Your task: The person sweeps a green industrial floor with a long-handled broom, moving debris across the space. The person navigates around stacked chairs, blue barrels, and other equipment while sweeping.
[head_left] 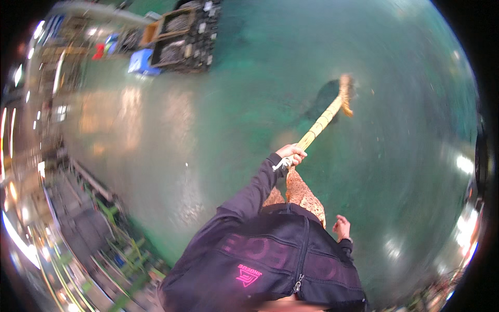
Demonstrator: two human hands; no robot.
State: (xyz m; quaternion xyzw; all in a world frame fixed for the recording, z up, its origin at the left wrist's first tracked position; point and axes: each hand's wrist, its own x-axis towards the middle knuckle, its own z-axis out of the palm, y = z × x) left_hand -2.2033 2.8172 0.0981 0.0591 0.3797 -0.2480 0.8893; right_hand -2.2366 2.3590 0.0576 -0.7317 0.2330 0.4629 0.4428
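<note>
Underfoot: one glossy green floor (249, 93), spreading ahead and to both sides.
Torso: one black zipped jacket with pink print (280, 236).
Left reach: one dark sleeve (244, 190) slants forward and up, away from the body.
Upper left: two dark open-topped crates with grey contents (154, 54), one behind the other.
Held: one long straw-yellow broom with dark bands (323, 120); it runs from the left grip (292, 153) to the upper right, its head farthest out. Whether the head touches the floor, I cannot tell.
Legs: two, in orange-tan patterned trousers (303, 193).
Beside the crates: one bright blue box (143, 62).
Left side: the grip is closed around the broom's near end.
Right side: the right grip (341, 227) hangs by the hip, loosely curled around nothing, apart from the broom.
Smallest: white cord (282, 163) at the left grip.
</note>
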